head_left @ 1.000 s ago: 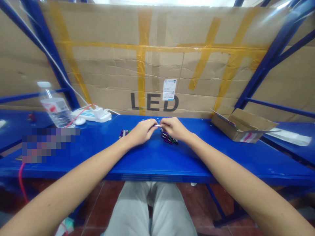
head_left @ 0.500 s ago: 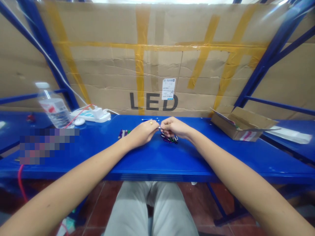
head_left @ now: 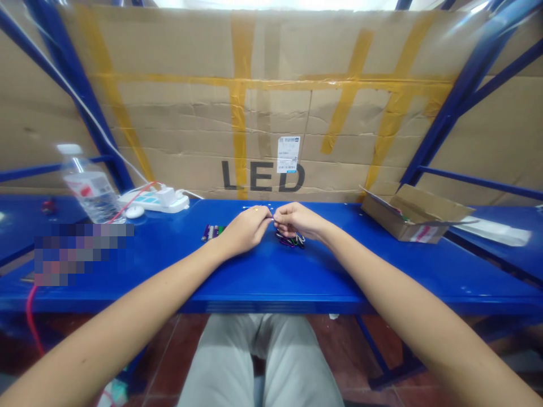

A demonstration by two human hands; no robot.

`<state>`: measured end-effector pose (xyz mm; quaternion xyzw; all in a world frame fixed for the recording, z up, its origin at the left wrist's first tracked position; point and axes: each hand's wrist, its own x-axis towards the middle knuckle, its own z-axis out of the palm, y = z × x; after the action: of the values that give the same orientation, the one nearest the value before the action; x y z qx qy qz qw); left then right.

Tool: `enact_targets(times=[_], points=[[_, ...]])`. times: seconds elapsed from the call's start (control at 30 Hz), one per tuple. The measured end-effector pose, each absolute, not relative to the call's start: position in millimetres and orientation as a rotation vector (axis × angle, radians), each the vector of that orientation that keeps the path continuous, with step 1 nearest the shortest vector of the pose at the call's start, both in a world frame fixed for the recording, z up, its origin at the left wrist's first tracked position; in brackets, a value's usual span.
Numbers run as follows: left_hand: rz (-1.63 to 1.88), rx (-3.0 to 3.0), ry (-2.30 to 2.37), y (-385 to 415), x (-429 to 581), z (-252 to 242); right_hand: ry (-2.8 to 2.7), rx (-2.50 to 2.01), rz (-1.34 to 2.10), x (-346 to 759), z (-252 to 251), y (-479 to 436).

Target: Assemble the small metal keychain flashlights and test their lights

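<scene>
My left hand [head_left: 249, 227] and my right hand [head_left: 297, 219] meet fingertip to fingertip over the middle of the blue table [head_left: 271, 277]. Both are closed in a pinch, and whatever sits between the fingertips is too small to make out. Just under my right hand lies a small heap of coloured carabiner-like loops [head_left: 292, 242], purple, green, black and silver, partly covered by the fingers. Beside my left wrist is a row of short coloured tubes [head_left: 212, 232], purple, silver and green, partly hidden by that hand. A thin metallic rod [head_left: 251, 207] rests behind my left hand.
On the left stand a water bottle [head_left: 90, 189] and a white power strip [head_left: 159, 200] with cables; a blurred-out patch lies in front. An open cardboard box [head_left: 418, 217] sits at the right. A large taped carton [head_left: 186, 124] forms the back wall between blue posts.
Both hands stay pinched together in nearly the same place, with only slight finger movement. The whole view has shifted a little.
</scene>
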<state>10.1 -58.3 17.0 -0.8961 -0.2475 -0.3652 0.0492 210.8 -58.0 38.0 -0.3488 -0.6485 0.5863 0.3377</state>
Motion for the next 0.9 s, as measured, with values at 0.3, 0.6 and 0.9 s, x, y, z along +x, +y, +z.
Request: enact_targets(times=[0.3, 0.6, 0.9], points=[[-1.242, -2.757, -0.594, -52.3, 12.4, 12.1, -1.464, -0.918, 1.85, 209.9, 38.6, -50.9], [-1.071, -2.554, -0.409, -51.1, 12.0, 15.2, -1.344, -0.908, 2.074, 213.0, 41.8, -49.1], [-1.271, -2.62, -0.729, -63.4, 14.0, 14.9, -1.52, -0.891, 1.774, 205.4, 44.6, -60.0]])
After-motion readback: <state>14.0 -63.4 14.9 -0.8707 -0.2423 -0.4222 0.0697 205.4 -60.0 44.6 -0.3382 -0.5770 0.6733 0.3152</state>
